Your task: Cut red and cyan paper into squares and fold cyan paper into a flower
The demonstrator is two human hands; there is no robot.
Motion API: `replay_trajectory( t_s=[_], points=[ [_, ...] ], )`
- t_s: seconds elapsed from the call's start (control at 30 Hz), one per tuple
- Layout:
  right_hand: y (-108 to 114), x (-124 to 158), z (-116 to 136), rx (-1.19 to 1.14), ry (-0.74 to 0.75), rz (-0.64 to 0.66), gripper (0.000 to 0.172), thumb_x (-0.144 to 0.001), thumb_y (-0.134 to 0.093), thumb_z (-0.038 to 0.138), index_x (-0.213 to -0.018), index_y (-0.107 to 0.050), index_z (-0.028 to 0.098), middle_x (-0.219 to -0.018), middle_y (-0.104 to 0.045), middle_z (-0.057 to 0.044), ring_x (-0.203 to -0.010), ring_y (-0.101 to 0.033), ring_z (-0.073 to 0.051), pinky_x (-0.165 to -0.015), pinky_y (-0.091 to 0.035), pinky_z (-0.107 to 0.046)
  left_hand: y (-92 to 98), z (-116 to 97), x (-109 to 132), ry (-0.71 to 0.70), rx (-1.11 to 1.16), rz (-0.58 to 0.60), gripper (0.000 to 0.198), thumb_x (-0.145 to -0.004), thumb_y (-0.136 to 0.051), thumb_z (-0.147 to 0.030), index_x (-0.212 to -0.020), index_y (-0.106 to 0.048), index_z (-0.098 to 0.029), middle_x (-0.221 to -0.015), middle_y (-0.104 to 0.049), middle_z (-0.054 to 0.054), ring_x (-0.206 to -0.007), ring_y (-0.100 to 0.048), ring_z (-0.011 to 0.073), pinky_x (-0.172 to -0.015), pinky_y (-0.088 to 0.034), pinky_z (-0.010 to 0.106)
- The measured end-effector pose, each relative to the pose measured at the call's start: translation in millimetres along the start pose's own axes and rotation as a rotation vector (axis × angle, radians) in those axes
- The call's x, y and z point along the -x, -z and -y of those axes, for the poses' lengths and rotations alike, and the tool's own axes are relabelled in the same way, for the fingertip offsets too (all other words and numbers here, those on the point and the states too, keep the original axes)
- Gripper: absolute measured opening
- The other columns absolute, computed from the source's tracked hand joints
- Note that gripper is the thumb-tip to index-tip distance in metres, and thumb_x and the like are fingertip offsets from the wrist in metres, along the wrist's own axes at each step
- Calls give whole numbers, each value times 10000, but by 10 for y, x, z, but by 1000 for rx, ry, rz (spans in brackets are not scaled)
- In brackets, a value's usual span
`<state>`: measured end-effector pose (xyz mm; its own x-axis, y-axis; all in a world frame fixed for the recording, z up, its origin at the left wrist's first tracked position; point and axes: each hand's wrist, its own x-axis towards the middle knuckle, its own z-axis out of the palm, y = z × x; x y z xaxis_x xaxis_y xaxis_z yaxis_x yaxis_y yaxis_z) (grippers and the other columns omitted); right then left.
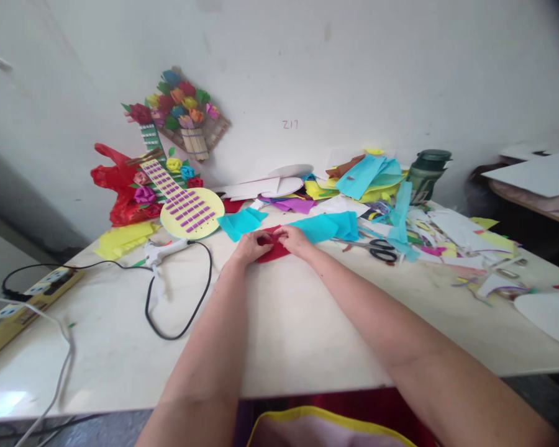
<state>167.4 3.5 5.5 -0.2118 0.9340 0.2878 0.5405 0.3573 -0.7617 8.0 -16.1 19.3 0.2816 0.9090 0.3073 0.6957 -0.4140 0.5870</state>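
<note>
A small piece of red crepe-like paper (274, 253) lies on the table under both my hands. My left hand (254, 246) is at its left side, with the fingers curled and pinching the sheet. From the right, my right hand (292, 239) closes its fingertips on the same red paper, close to the left fingertips. Turquoise paper (323, 227) extends just behind and right of my right hand. Another turquoise piece (242, 222) lies behind my left hand. Black-handled scissors (382, 251) rest farther right.
At left are a white glue gun (165, 251) with a looped black cord, a yellow paper guitar shape (193, 214) and a power strip (32, 301). Paper scraps (447, 233) and a dark green bottle (428, 175) occupy the right. Paper flowers (181, 102) lean on the wall.
</note>
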Motion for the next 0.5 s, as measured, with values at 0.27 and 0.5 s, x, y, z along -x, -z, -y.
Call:
replay_trajectory(
  t_s=[0.27,0.5],
  points=[
    [-69,83,61,367,271,-8,322,-830,-418,175,-1089,-599,114,-1180,-544,-133,-1123,-471,-195,-983,-346,-323,7,-43,4,124,30,-23,319,-635,-447,-192,-881,-648,-169,-912,-667,31,-846,-590,188,-848,-445,303],
    [-103,121,94,616,83,357,624,-899,-218,442,-1409,-217,84,-1484,-161,-86,-1368,-89,-191,-1101,-71,-365,50,-15,-4,223,173,-170,273,-671,-439,-191,-857,-637,-164,-944,-667,40,-904,-582,172,-840,-430,264]
  ],
)
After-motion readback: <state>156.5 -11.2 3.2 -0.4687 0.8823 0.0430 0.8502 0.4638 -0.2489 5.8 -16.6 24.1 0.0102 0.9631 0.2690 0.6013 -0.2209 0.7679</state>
